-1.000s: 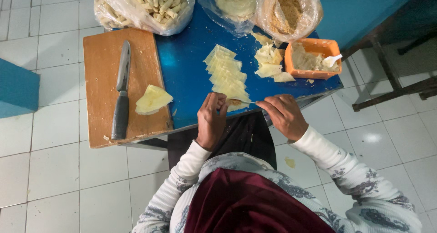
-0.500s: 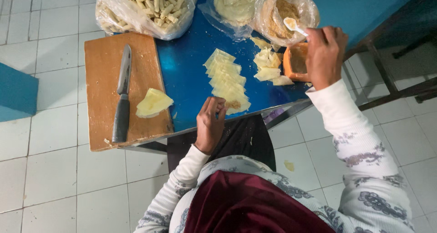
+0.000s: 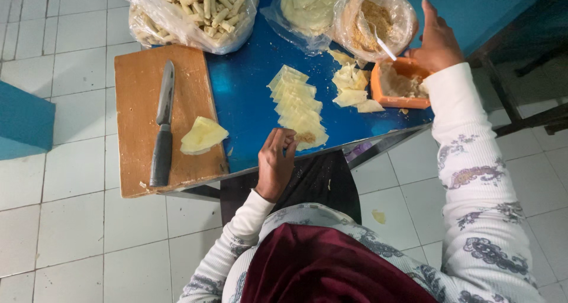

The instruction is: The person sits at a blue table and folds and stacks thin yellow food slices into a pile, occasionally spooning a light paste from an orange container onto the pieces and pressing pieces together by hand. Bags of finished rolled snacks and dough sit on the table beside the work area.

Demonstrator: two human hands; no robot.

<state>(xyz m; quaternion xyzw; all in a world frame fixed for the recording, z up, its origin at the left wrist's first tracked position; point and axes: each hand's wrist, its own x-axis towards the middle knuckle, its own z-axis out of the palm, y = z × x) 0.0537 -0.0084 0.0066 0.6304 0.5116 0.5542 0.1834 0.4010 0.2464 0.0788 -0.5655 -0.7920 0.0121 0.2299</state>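
My left hand [image 3: 276, 164] rests at the near edge of the blue table [image 3: 248, 102], its fingers touching the nearest pale wrapper [image 3: 309, 138] in an overlapping row of wrappers [image 3: 294, 99]; a bit of filling lies on that wrapper. My right hand [image 3: 436, 41] is stretched out to the far right and holds a white spoon [image 3: 381, 42] over the orange tub [image 3: 401, 85] and the bag of brown filling [image 3: 373, 20].
A wooden cutting board [image 3: 142, 110] at the left carries a knife [image 3: 162, 128] and folded wrappers [image 3: 203, 135]. A bag of finished rolls [image 3: 195, 7] and a bag of round wrappers [image 3: 305, 4] lie at the back. Loose cut wrappers [image 3: 352, 89] lie beside the tub. White tiled floor surrounds the table.
My right hand left the nearest wrapper, reached out to the orange tub and picked up the spoon. My left hand stayed on the wrapper.
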